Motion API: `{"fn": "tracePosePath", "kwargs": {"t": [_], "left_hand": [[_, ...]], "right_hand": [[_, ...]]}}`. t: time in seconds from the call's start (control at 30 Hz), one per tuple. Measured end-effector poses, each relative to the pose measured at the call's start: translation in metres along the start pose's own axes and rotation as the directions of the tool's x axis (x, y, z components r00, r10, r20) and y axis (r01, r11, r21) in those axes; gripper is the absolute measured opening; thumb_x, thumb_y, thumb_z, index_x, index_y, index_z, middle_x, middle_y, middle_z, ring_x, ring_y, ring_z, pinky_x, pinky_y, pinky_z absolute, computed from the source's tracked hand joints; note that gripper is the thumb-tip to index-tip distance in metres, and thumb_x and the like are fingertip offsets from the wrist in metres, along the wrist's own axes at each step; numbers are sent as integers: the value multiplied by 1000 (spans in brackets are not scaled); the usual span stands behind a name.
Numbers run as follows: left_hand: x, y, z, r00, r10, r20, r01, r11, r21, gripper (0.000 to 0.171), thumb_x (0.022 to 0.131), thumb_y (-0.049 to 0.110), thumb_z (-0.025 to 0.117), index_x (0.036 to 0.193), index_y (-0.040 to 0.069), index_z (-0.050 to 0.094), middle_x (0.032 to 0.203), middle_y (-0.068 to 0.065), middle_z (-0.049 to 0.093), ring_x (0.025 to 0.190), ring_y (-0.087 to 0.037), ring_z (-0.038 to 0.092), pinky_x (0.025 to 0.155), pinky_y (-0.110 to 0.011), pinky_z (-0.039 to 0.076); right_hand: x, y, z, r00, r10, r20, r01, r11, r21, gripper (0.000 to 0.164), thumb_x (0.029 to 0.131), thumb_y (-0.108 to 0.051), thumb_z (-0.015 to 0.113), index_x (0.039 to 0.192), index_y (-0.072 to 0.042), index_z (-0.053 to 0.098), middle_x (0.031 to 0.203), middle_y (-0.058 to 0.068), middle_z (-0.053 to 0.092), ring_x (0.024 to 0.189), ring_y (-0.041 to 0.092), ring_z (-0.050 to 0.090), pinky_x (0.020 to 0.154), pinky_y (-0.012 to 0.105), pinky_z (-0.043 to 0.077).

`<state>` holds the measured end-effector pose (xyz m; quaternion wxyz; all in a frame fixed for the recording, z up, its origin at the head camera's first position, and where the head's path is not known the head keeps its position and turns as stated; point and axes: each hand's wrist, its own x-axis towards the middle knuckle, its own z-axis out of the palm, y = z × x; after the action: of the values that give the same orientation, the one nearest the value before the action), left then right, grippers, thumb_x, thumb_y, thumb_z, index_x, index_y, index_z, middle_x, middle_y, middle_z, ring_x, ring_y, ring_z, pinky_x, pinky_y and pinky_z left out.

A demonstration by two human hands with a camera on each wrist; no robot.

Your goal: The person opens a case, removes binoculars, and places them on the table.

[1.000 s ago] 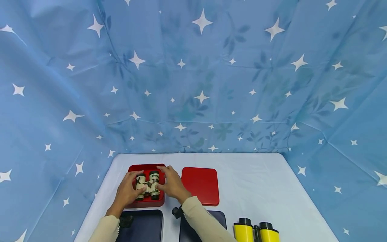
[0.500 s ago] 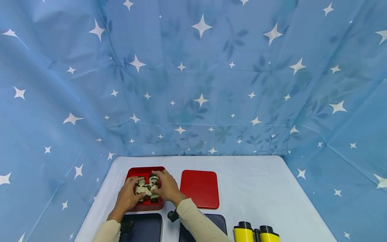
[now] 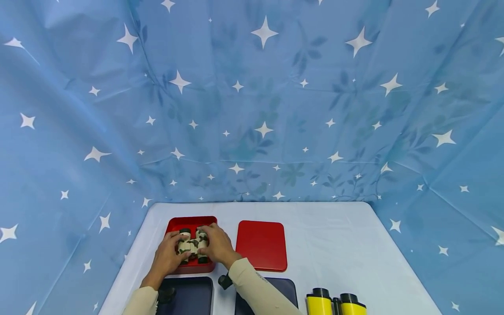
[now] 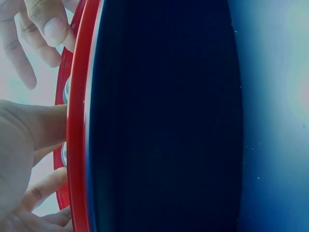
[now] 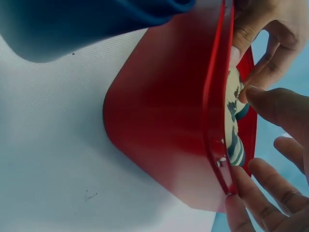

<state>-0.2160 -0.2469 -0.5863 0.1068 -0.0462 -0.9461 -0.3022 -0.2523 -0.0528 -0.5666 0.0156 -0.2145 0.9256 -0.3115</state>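
Blue star-printed cloth (image 3: 252,109) hangs behind and to both sides of a pale table (image 3: 334,245), closing it in on three sides. On the left part of the table sits a red box (image 3: 191,223), and in it lie camouflage binoculars (image 3: 192,246). Their two barrels run side by side with the long axis pointing from the person toward the back cloth; dark end caps show at the far end.

Both hands hold the binoculars. The left hand (image 3: 167,256) curls round the left barrel and the right hand (image 3: 218,247) round the right barrel, the fingers reaching over the top. In the right wrist view the fingers (image 5: 270,111) dip past the box's red rim onto the patterned body.

Just right of the box, apart from it by a narrow strip of table, lies a flat red lid (image 3: 261,246). Toward the person, two dark blue trays stand side by side: the left dark tray (image 3: 189,295) just below the box, the right dark tray (image 3: 281,291) partly under the right sleeve. Yellow binoculars (image 3: 336,304) stand at the near edge, well right of the hands.

Open table stretches behind the box and lid up to the cloth, and widely on the right. The box's left side lies near the table's left edge.
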Motion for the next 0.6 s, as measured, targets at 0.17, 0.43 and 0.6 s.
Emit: {"fn": "tracePosePath", "kwargs": {"t": [0.17, 0.43, 0.6], "left_hand": [[0, -1, -2, 1000, -9, 20, 9, 1000, -14, 50, 74, 13, 88, 119, 6, 70, 139, -26, 51, 115, -42, 59, 93, -60, 49], [1, -1, -3, 996, -54, 69, 55, 998, -9, 55, 72, 11, 89, 122, 10, 68, 139, -27, 49, 124, -46, 53, 98, -62, 46], [2, -1, -2, 991, -93, 101, 94, 996, -3, 55, 72, 10, 88, 123, 11, 68, 135, -25, 51, 123, -42, 53, 100, -61, 45]], "right_hand": [[1, -2, 3, 1000, 9, 7, -8, 999, -44, 64, 79, -33, 85, 137, -30, 59, 119, -4, 59, 100, 10, 59, 91, 31, 50], [2, -2, 9, 1000, 4, 7, -3, 994, -113, 62, 76, -38, 86, 134, -32, 62, 117, -7, 60, 98, 5, 57, 82, 28, 43], [2, -2, 12, 1000, 1, 5, 0, 993, -122, 61, 75, -37, 87, 131, -32, 64, 114, -8, 59, 91, 5, 56, 78, 28, 42]]}}
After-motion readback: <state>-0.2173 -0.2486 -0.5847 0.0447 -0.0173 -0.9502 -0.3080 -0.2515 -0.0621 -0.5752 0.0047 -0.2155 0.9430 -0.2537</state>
